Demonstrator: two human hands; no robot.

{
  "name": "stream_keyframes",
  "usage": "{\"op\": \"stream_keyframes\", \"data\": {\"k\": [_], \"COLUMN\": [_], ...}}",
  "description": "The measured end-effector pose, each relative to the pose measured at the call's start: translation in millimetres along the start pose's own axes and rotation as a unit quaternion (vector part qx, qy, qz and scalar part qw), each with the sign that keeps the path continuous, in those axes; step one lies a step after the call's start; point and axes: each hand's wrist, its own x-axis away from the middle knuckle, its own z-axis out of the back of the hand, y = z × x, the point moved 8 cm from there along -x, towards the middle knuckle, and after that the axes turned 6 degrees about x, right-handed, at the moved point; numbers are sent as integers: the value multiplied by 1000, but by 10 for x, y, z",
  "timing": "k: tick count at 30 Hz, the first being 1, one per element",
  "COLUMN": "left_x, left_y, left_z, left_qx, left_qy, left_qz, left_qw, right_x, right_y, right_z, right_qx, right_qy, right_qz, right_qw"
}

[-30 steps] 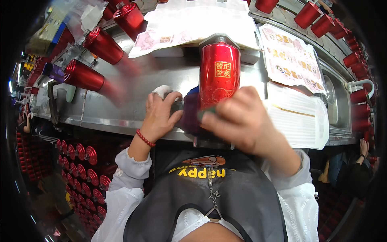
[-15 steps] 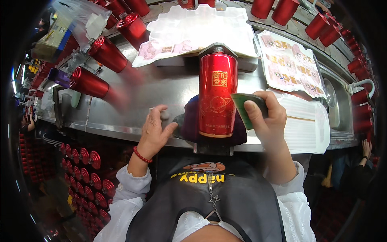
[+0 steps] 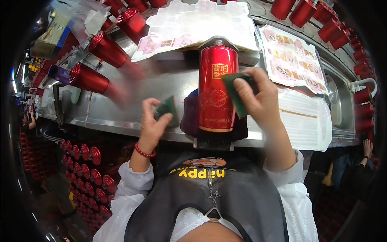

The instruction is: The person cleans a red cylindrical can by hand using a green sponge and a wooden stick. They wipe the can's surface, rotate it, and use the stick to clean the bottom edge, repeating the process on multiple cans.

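Observation:
A glossy red bottle (image 3: 218, 94) with gold print lies on its back on a dark purple cloth (image 3: 192, 121), its neck pointing away from me against a dark angled rest. My right hand (image 3: 258, 94) pinches a flat green pad or scraper (image 3: 234, 94), thumb on top, against the bottle's right side. Left of the bottle, my left hand (image 3: 152, 125) grips a similar dark green piece (image 3: 166, 109) between thumb and fingers, held apart from the bottle. The exact kind of both green pieces is unclear.
Printed label sheets (image 3: 292, 58) lie to the right above a stack of white strips (image 3: 302, 117), beside a metal sink (image 3: 342, 101). A large white sheet (image 3: 197, 24) lies beyond the bottle. More red bottles (image 3: 107, 48) stand at the left and along a conveyor (image 3: 264, 20).
My left hand has taken up the dark green piece that lay beside the cloth. My right hand has moved up and left, bringing its green piece over the bottle's edge.

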Motion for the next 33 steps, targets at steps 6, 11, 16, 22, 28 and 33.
{"op": "stream_keyframes", "data": {"k": [6,11,16,22,28,33], "left_x": [-322,-330,-161,-39,22,-145], "left_y": [986,628,360,456,722,510], "left_z": [-700,-877,-642,-794,-832,-721], "left_qx": [150,273,243,290,269,328], "left_qy": [-92,-66,-33,-61,-43,-29], "left_qz": [-89,-66,-55,-82,-98,-54], "left_qw": [980,957,968,952,957,943], "right_x": [45,322,594,634,571,576], "right_y": [-38,379,514,311,-27,281], "right_z": [-125,-191,-89,-194,-188,31], "right_qx": [-170,-141,-268,-109,-169,-123], "right_qy": [95,100,131,112,102,150], "right_qz": [-6,-56,-149,-62,-66,-92], "right_qw": [981,983,943,986,978,977]}}
